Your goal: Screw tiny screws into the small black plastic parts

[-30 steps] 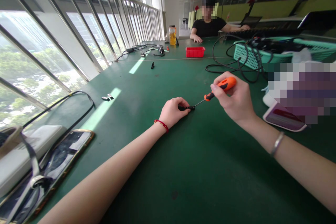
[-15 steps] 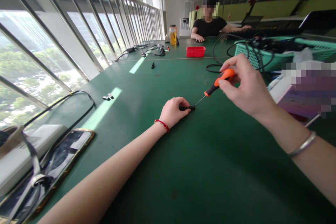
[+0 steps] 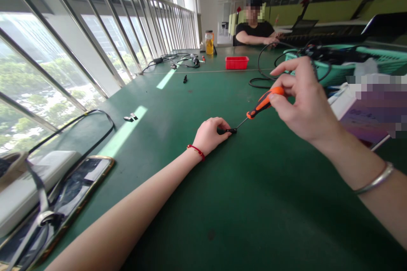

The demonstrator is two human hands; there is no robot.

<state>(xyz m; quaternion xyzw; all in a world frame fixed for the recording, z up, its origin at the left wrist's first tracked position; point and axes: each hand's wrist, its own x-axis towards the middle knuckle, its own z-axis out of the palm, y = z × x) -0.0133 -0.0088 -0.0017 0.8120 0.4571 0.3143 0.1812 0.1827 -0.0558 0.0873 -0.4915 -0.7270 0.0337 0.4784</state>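
My left hand (image 3: pixel 212 135) is closed on a small black part (image 3: pixel 233 131), pressing it to the green tabletop (image 3: pixel 203 203). Most of that part is hidden by the fingers, so its kind cannot be made out. An orange and black screwdriver (image 3: pixel 262 103) leans down from the right, its tip touching the exposed end of the part. My right hand (image 3: pixel 305 106) pinches the top of the handle between thumb and fingers, with the index finger lifted away from it.
Small black pieces (image 3: pixel 130 117) and another black piece (image 3: pixel 185 79) lie on the tabletop. Farther back are a red bin (image 3: pixel 237 63), cables (image 3: pixel 187 60) and a jar (image 3: pixel 209 43). A green basket (image 3: pixel 340 72) and box stand right, a phone (image 3: pixel 79 186) left. A person (image 3: pixel 254 29) sits opposite.
My right hand has shifted slightly right and its grip has turned on the screwdriver's handle. My left hand stays put. The person opposite has brought their hands together.
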